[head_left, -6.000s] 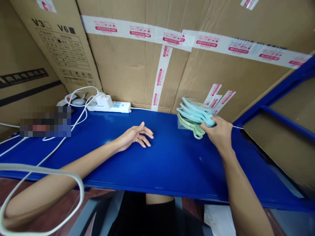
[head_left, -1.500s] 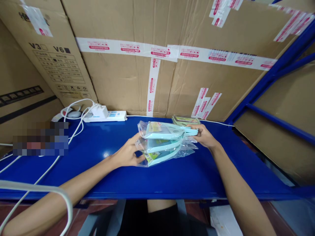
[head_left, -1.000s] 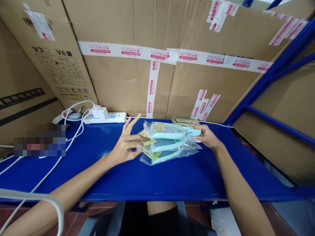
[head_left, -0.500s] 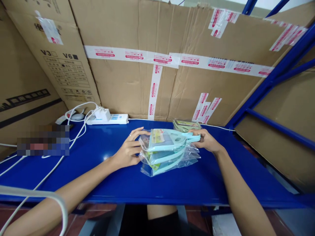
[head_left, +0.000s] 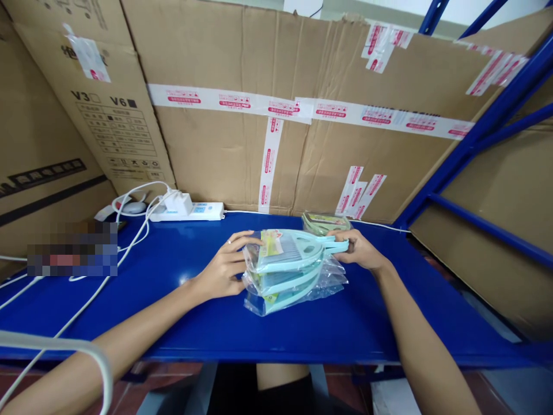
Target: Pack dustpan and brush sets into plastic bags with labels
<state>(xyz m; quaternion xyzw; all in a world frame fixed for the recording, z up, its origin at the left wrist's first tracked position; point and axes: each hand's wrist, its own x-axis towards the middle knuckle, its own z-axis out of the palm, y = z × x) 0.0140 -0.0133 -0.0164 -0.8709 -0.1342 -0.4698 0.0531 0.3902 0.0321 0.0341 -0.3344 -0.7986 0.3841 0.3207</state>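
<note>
In the middle of the head view is a stack of pale-blue dustpan-and-brush sets (head_left: pixel 288 270) in clear plastic bags with yellow-green labels. Three layers show, their handles pointing right. My right hand (head_left: pixel 358 249) is closed round the handle ends; part of its grip is hidden behind them. At the stack's left end, my left hand (head_left: pixel 228 264) grips the bag edges, with fingers on the upper bag and the thumb lower down. Behind the handles lies a greenish bagged item (head_left: pixel 325 222), partly covered by the stack and my right hand.
A white power strip (head_left: pixel 207 211) with a plugged-in adapter stands at the back left of the blue table (head_left: pixel 181 323). White cables (head_left: pixel 93 302) run over the left side. Taped cardboard (head_left: pixel 216 155) walls the back; blue metal framing (head_left: pixel 458 155) rises at the right.
The view has tilted slightly. Both hands keep their hold at either end of the stack, and the bagged sets sit a little more evenly over one another.
</note>
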